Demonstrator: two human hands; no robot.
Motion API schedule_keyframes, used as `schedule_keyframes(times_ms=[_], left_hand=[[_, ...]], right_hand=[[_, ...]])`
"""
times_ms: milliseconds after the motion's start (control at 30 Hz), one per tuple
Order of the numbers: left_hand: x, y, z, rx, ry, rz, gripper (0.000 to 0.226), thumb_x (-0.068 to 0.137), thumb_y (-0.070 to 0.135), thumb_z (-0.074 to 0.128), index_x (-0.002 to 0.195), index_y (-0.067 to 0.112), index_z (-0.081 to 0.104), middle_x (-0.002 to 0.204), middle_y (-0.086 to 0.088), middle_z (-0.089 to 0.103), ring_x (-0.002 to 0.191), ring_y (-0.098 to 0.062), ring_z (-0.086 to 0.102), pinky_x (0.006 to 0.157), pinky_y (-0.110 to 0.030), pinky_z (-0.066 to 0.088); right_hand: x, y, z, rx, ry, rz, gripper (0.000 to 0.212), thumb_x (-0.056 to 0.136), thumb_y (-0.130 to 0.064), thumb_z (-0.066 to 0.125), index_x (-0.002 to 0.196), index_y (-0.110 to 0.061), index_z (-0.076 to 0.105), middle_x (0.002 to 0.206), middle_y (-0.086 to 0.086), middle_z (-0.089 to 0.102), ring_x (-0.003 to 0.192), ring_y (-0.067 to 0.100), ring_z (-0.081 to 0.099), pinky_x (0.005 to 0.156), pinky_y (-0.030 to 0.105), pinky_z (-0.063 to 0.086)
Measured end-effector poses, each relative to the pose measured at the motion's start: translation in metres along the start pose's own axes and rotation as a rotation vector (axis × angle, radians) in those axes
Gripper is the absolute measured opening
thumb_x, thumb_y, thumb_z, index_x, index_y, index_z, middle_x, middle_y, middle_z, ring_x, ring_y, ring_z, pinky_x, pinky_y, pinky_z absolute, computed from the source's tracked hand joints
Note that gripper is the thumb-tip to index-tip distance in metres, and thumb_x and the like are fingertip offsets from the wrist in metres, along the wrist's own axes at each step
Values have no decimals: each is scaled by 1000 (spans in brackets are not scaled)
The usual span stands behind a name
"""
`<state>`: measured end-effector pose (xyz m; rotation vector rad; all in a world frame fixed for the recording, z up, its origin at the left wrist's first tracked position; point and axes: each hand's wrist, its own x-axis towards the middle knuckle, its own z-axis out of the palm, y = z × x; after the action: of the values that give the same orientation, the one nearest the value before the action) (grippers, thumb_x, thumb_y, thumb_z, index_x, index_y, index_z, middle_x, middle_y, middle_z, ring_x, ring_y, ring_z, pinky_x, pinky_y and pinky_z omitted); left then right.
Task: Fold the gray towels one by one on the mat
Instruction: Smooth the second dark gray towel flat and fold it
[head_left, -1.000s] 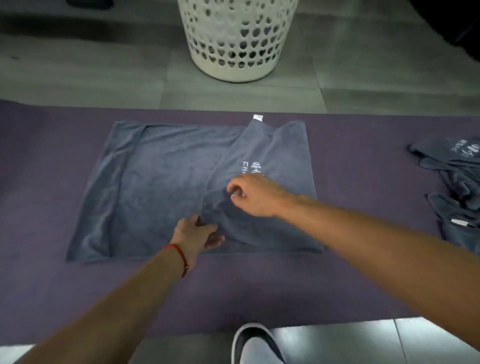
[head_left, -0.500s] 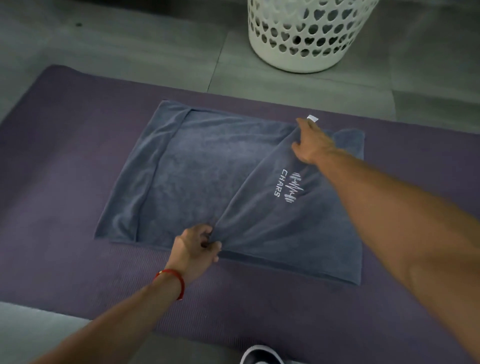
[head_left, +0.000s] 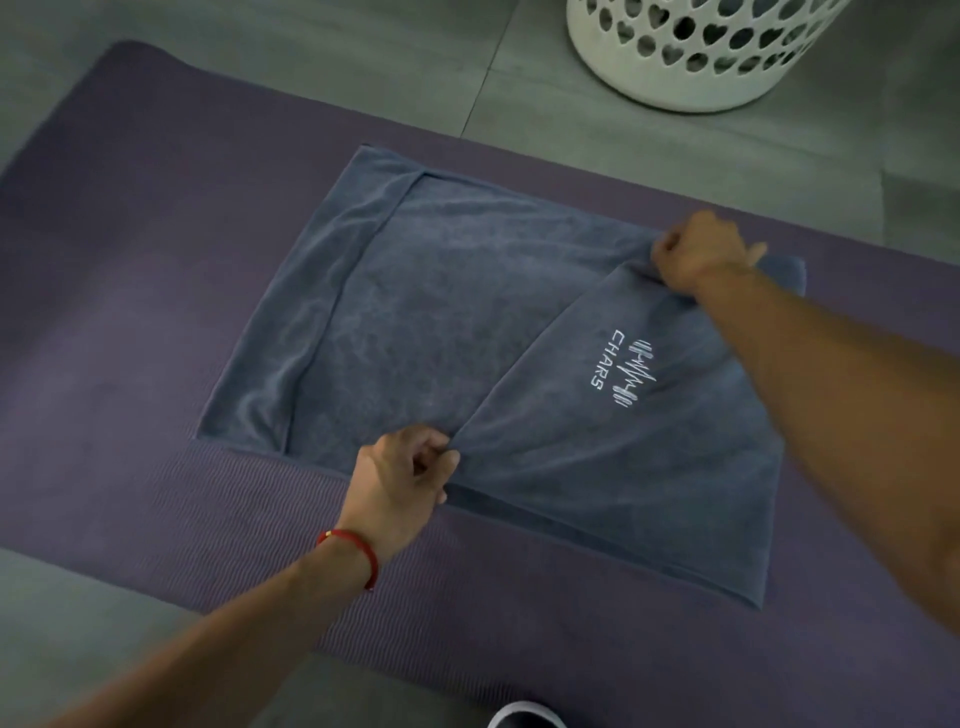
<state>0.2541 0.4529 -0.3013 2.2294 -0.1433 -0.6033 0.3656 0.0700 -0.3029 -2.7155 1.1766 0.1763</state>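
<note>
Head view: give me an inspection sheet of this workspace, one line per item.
Surface: purple mat on a gray tiled floor.
Job's things: one gray towel spread on the mat, its right part folded over as a flap with a white CHARS logo facing up; its left edge also turned in.
Clutter: nothing seen.
Grips: left hand pinches the flap's near corner; right hand pinches its far corner.
Cables: nothing seen.
Surroundings: white perforated basket on the floor beyond the mat; tip of a shoe at the bottom edge; red band on the left wrist.
</note>
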Motion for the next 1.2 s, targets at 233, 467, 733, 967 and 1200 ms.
schedule_keyframes(times_ms=[233, 467, 733, 967, 1200], left_hand=[[-13, -14, -34, -23, 70, 22, 9, 93, 16, 69, 84, 13, 70, 60, -1, 67, 50, -3, 64, 53, -9, 43], [-25, -56, -99, 62, 161, -16, 8, 92, 20, 70, 84, 21, 70, 58, 5, 68, 61, -4, 66, 60, -12, 48], [-18, -69, -98, 53, 133, -72, 6, 90, 18, 72, 84, 17, 70, 58, 5, 67, 53, 0, 64, 56, -9, 46], [-17, -69, -104, 33, 129, -59, 13, 92, 21, 70, 90, 33, 69, 59, 6, 69, 55, -3, 65, 55, -12, 46], [-13, -69, -106, 9, 172, -67, 11, 93, 24, 69, 86, 33, 71, 60, 12, 67, 57, -4, 64, 57, -11, 46]], right_hand=[[-21, -47, -44, 499, 19, -510, 33, 89, -3, 61, 116, -20, 72, 107, 2, 71, 82, -6, 63, 79, 3, 42], [-27, -122, -43, 494, -277, -463, 43, 89, 13, 57, 125, -8, 67, 100, 5, 67, 90, 12, 59, 71, 5, 47], [-55, -151, 2, -91, -196, -327, 71, 87, -44, 74, 138, -2, 50, 141, 21, 54, 129, 38, 53, 102, 40, 46], [-22, -162, -4, 270, -263, -523, 25, 87, 2, 65, 88, -22, 72, 102, 11, 76, 76, 9, 66, 77, 20, 52], [3, -191, -36, 62, -110, -757, 13, 88, -8, 70, 97, -16, 73, 101, 3, 73, 91, 18, 65, 85, 21, 43]])
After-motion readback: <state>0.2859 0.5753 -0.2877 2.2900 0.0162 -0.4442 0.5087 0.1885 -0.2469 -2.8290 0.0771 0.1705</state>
